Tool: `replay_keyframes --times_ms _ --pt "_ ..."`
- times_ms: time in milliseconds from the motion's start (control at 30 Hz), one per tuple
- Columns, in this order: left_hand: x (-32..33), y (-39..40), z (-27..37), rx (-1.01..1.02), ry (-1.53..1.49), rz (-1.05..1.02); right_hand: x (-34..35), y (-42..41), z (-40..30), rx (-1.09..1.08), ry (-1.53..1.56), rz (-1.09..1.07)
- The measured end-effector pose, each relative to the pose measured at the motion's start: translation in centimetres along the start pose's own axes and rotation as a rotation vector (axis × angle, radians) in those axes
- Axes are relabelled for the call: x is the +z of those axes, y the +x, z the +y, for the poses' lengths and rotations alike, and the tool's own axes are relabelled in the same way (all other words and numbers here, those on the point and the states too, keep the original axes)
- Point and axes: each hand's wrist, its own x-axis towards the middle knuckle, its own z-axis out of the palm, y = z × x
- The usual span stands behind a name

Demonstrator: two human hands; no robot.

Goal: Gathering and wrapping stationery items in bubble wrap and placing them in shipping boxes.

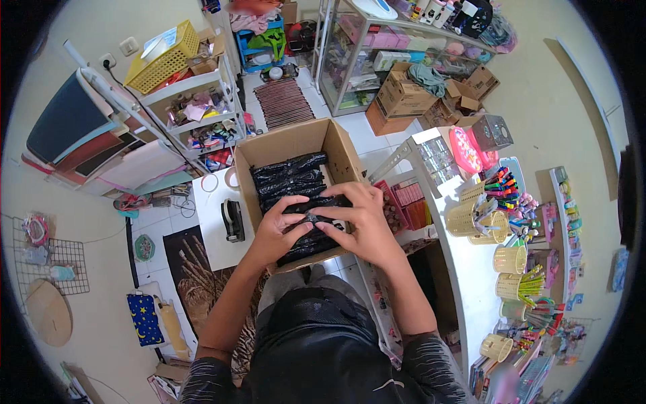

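Note:
An open cardboard box (348, 146) stands in front of me, holding several bundles wrapped in shiny black plastic (290, 174), laid side by side. My left hand (285, 227) reaches over the box from the left, fingers bent, its fingertips touching one black-wrapped bundle. From the right, my right hand (358, 214) rests its fingers on the same bundle, close to my left fingertips. Both hands seem to pinch the black plastic between them. The parts of the bundles under my hands are hidden.
Left of the box, a white tabletop (217, 257) holds a black tape dispenser (232, 220) and tape rolls (209, 183). To the right stands a long white counter (454, 262) with yellow baskets (462, 218) of pens. Behind are a glass display case (348, 65) and cardboard boxes (404, 96).

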Motion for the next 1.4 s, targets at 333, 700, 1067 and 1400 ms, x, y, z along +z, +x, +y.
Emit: replay_keyframes --times_ms 333,700,1067,1400 --pt "-4.3 2.4 -0.1 -0.057 0.046 -0.141 2.8 2.4 2.6 0.044 0.031 -0.253" --pt "-8.5 5.7 -2.7 0.017 0.337 -0.145 7.9 6.2 10.6 0.04 0.285 -0.404" --pt "-8.9 7.1 -12.0 0.051 0.914 0.035 16.2 3.1 20.9 0.26 0.357 -0.55" --pt "-6.0 6.8 -20.3 -0.395 1.295 -0.062 23.4 -2.3 23.8 0.273 -0.013 -0.783"
